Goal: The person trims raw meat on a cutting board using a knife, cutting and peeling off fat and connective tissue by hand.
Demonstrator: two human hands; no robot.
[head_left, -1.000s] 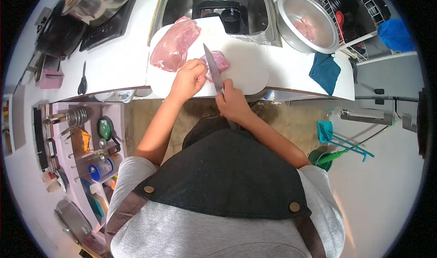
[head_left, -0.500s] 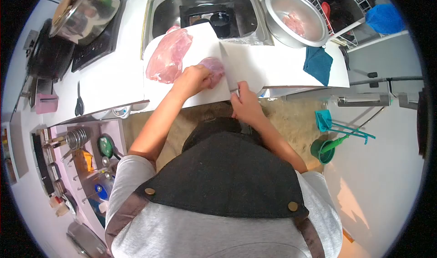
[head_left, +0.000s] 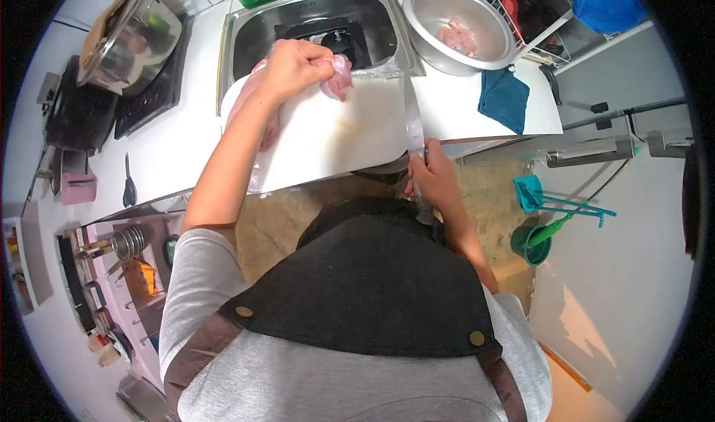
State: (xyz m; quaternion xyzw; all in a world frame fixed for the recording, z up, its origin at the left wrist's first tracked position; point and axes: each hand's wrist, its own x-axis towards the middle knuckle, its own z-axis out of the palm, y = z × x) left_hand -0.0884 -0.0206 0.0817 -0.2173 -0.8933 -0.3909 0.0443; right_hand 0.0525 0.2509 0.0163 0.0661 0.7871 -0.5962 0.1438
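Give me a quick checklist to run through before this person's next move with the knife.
1. Right hand holding the knife: ok.
2. Blade apart from the left hand: ok.
3. Small meat piece in the left hand's grip: ok.
4. That piece resting flat on the cutting board: cannot tell.
5. Larger meat piece in full view: not ok, the left arm partly covers it.
6. Metal bowl upright beside the sink: ok.

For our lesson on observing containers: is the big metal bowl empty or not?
Not empty: pink meat pieces lie in the bottom of the metal bowl.
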